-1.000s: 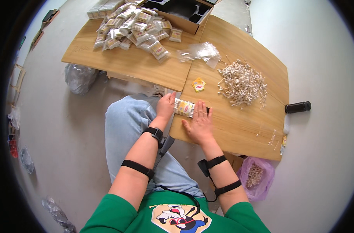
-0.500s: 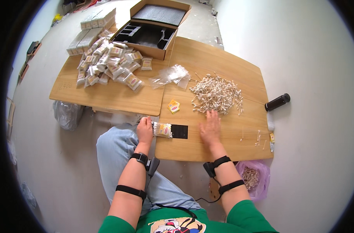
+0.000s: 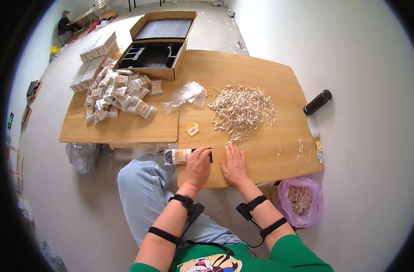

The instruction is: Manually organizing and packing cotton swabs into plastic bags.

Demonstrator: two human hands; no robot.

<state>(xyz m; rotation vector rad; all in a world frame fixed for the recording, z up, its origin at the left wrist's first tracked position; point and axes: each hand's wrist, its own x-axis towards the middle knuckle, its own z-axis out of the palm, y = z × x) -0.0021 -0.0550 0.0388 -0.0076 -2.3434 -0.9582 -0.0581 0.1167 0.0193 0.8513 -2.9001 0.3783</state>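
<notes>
The box point(image 3: 158, 55) held black trays; the pink bag point(image 3: 302, 201) held sticks. The left hand point(image 3: 198, 166) covered the packet point(image 3: 182, 156) at the table point(image 3: 261, 163) edge, grip unclear. The right hand point(image 3: 235, 165) lay flat, moved closer than before.

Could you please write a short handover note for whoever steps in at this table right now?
Left hand: resting on a small clear packet of white cotton swabs at the near edge of the light wooden table.
Right hand: flat on the table, holding nothing.
Loose pile of white cotton swabs: mid-table, beyond the hands.
Done: heap of filled clear packets on the left table.
Left: the loose pile is still large.
</notes>
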